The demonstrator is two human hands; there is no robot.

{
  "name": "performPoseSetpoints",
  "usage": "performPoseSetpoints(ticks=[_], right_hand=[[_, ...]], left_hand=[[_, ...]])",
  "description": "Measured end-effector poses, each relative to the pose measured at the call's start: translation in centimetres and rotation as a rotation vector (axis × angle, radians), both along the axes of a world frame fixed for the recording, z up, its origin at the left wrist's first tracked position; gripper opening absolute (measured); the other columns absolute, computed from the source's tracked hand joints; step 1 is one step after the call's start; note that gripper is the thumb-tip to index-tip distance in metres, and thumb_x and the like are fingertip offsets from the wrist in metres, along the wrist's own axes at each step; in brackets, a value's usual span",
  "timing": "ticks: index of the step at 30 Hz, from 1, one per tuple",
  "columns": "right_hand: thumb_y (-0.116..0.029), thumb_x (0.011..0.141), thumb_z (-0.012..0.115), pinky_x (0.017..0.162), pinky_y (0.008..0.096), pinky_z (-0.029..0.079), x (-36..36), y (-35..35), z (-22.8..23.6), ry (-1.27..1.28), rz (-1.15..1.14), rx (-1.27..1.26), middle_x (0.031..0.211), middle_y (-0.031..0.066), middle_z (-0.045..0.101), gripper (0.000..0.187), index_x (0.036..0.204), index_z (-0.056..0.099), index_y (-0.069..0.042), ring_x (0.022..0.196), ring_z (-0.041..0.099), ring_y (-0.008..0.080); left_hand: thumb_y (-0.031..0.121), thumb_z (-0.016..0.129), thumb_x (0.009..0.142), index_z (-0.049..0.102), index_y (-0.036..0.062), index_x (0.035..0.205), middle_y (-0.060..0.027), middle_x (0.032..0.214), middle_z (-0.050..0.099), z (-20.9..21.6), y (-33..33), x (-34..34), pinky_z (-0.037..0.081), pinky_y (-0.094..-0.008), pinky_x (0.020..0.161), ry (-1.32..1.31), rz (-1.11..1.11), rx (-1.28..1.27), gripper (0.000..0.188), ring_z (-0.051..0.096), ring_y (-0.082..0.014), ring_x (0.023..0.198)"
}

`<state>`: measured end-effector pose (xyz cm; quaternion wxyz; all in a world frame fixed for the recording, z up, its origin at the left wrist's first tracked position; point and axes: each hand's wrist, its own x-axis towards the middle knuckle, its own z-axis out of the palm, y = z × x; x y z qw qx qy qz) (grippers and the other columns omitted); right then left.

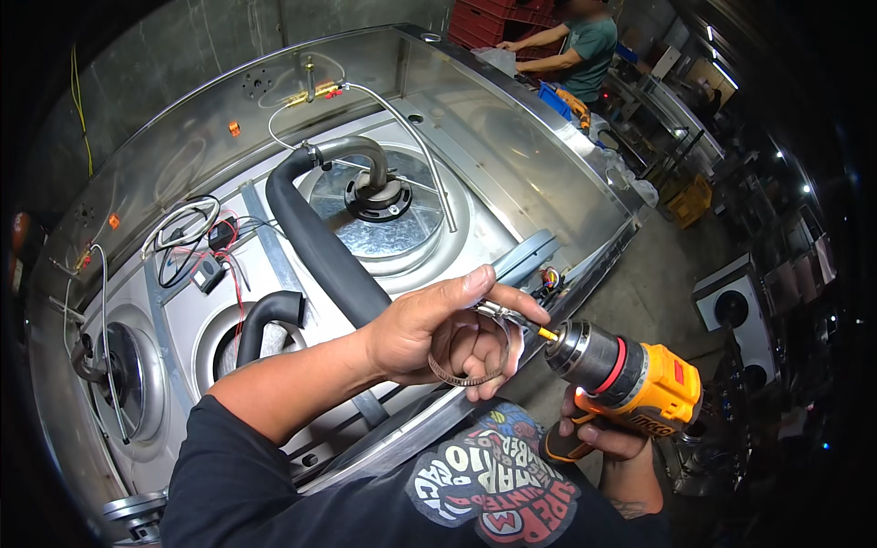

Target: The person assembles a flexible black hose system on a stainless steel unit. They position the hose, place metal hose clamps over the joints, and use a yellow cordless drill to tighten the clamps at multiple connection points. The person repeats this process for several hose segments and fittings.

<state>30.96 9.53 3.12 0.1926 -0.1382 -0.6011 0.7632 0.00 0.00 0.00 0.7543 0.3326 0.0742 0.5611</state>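
My left hand (416, 331) grips a metal hose clamp (454, 380), its slotted band forming a loop below my fingers. In my right hand (610, 440) is a yellow and black cordless drill (630, 374), its chuck facing the clamp. The drill's yellow-sleeved bit (545, 333) reaches to the clamp's screw housing, beside my left index finger. Whether the bit sits in the screw is too small to tell. Behind my left hand runs a thick black hose (320, 242), joined at its far end to a bent metal pipe (365, 151).
A large stainless steel housing (539, 155) surrounds round burner-like recesses, and a short black elbow hose (260, 324) lies in one. Loose wires (196, 233) with small boxes lie at the left. A person in a green shirt (589, 50) works beyond the far corner, near red crates (489, 23).
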Motion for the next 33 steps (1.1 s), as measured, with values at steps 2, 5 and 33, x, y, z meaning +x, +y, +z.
performPoseSetpoints(ticks=[2,5,33], right_hand=[[0.002,0.088,0.075,0.086,0.0330,0.058,0.3,0.2,-0.6,-0.009,-0.002,0.092,0.105,0.0059,0.074,0.044,0.130,0.063,-0.007,0.097,0.074,0.0181],[0.004,0.088,0.076,0.085,0.0324,0.058,0.8,-0.3,-1.1,-0.049,-0.042,0.145,0.103,0.0044,0.075,0.037,0.122,0.066,-0.007,0.095,0.074,0.0162],[-0.010,0.080,0.092,0.082,0.0312,0.059,3.0,0.3,-1.5,-0.200,-0.107,0.188,0.105,0.0038,0.077,0.049,0.124,0.069,-0.010,0.092,0.074,0.0164]], left_hand=[[0.055,0.034,0.112,0.051,-0.0020,0.150,-0.0269,0.104,0.070,-0.1,0.2,0.2,0.057,-0.0435,0.070,-0.059,-0.033,0.002,0.070,0.070,-0.0360,0.075],[0.054,0.035,0.112,0.054,-0.0041,0.147,-0.0261,0.101,0.070,0.3,-0.3,0.1,0.056,-0.0420,0.065,-0.060,-0.049,-0.046,0.070,0.069,-0.0354,0.073],[0.038,0.065,0.105,0.070,-0.0005,0.103,-0.0124,0.094,0.069,2.6,-0.3,-5.1,0.059,-0.0318,0.072,0.620,0.692,-0.142,0.039,0.071,-0.0220,0.081]])
